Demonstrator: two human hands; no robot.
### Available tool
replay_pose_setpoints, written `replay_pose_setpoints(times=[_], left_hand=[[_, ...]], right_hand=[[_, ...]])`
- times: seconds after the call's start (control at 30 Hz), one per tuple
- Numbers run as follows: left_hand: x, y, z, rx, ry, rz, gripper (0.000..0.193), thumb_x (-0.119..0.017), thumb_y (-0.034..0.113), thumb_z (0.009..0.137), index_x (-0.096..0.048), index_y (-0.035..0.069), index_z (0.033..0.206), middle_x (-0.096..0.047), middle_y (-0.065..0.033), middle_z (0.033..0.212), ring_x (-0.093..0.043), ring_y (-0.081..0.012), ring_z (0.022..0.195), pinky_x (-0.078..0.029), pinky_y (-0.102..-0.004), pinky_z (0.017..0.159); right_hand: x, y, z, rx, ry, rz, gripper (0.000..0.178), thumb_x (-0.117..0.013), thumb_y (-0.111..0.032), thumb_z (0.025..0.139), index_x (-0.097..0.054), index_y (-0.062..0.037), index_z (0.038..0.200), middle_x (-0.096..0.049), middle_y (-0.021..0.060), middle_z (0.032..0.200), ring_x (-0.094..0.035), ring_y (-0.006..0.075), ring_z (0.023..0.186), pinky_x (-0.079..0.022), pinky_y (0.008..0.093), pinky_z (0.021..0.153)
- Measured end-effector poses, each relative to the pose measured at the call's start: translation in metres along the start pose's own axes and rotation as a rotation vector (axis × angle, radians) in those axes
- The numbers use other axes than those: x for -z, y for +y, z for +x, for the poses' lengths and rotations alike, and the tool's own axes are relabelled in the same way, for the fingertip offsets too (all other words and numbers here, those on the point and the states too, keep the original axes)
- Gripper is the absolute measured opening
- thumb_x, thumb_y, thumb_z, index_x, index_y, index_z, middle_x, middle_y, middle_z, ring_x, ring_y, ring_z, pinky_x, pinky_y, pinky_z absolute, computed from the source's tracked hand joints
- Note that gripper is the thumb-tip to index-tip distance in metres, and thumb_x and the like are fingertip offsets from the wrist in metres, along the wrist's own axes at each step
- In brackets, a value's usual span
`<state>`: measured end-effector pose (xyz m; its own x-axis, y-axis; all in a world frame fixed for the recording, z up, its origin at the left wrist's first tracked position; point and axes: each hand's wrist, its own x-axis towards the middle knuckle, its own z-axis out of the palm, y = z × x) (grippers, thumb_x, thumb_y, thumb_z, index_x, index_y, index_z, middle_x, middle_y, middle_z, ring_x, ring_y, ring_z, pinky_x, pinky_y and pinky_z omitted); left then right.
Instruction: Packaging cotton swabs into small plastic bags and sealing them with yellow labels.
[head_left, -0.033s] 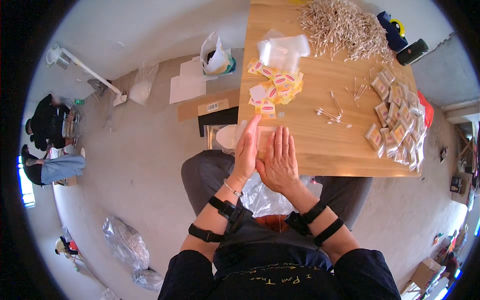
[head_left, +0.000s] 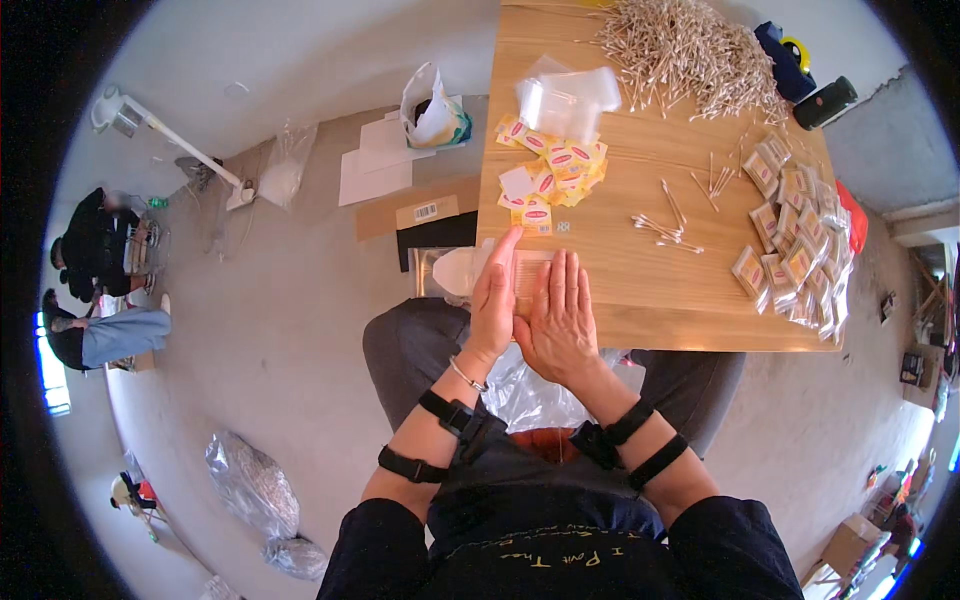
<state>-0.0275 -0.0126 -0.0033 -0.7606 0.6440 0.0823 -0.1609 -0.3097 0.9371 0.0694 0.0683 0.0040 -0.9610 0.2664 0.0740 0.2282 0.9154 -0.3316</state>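
— Squaring up swabs (head_left: pixel 528 281), seemingly, between left hand (head_left: pixel 492 300) and right hand (head_left: pixel 560 325) on the table (head_left: pixel 655 300), near left corner!
— Gripping?
— Can't tell how firmly; holding fingers (head_left: pixel 571 286) straight and together on both hands.
— Next?
— Calling, probably, for even pressure from both sides before any lift.

Printed matter noted. The loose yellow cards (head_left: pixel 570 172) carry red ovals (head_left: pixel 538 215) with pale lettering; the lowest card also shows a small barcode (head_left: pixel 545 229). Similar red-marked inserts (head_left: pixel 799 263) show through the clear packets (head_left: pixel 749 272). A white barcode sticker (head_left: pixel 426 213) stands on brown cardboard (head_left: pixel 378 225). Yellow lettering (head_left: pixel 560 561) crosses the black shirt (head_left: pixel 480 575). The dark cylinder (head_left: pixel 826 103) apparently bears a reddish mark, too small to read.
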Motion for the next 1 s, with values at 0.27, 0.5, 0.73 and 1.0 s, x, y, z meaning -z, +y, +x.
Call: replay_pose_setpoints(times=[0.27,0.5,0.73,1.0], left_hand=[[0.008,0.005,-0.002,0.024,0.062,0.181,0.062,-0.041,0.038,0.104,-0.031,-0.006,0.147,-0.033,-0.0161,0.154,-0.026,-0.0245,0.145,-0.016,-0.0369,0.12],[0.072,0.077,0.007,-0.139,-0.198,1.404,0.077,-0.075,0.005,0.07,-0.043,0.001,0.14,-0.043,-0.0181,0.146,-0.032,-0.036,0.141,-0.021,-0.0464,0.119],[0.086,0.071,0.023,-0.067,-0.384,1.466,0.069,-0.079,0.009,0.064,-0.052,0.001,0.127,-0.057,-0.015,0.13,-0.04,-0.0319,0.136,-0.021,-0.0483,0.119],[0.089,0.07,0.024,-0.13,-0.376,1.412,0.061,-0.078,0.01,0.065,-0.056,0.003,0.121,-0.062,-0.0132,0.123,-0.047,-0.0295,0.131,-0.023,-0.0471,0.119]], right_hand=[[-0.006,-0.001,-0.001,0.001,-0.043,-0.027,0.078,-0.044,-0.04,0.093,-0.024,0.0148,0.144,-0.015,0.0346,0.154,-0.01,0.0473,0.146,-0.008,0.0519,0.12],[-0.004,-0.013,0.008,0.028,-0.044,0.03,0.081,-0.048,-0.04,0.092,-0.022,0.0166,0.144,-0.015,0.0349,0.154,-0.011,0.0467,0.146,-0.008,0.0507,0.12],[-0.009,-0.023,0.016,0.035,-0.063,0.002,0.082,-0.046,-0.044,0.092,-0.025,0.0154,0.145,-0.016,0.0334,0.154,-0.011,0.0431,0.147,-0.007,0.0486,0.121],[-0.015,-0.039,0.025,0.062,-0.032,0.046,0.083,-0.048,-0.044,0.092,-0.024,0.0161,0.144,-0.017,0.0347,0.153,-0.012,0.0449,0.146,-0.008,0.0501,0.12]])
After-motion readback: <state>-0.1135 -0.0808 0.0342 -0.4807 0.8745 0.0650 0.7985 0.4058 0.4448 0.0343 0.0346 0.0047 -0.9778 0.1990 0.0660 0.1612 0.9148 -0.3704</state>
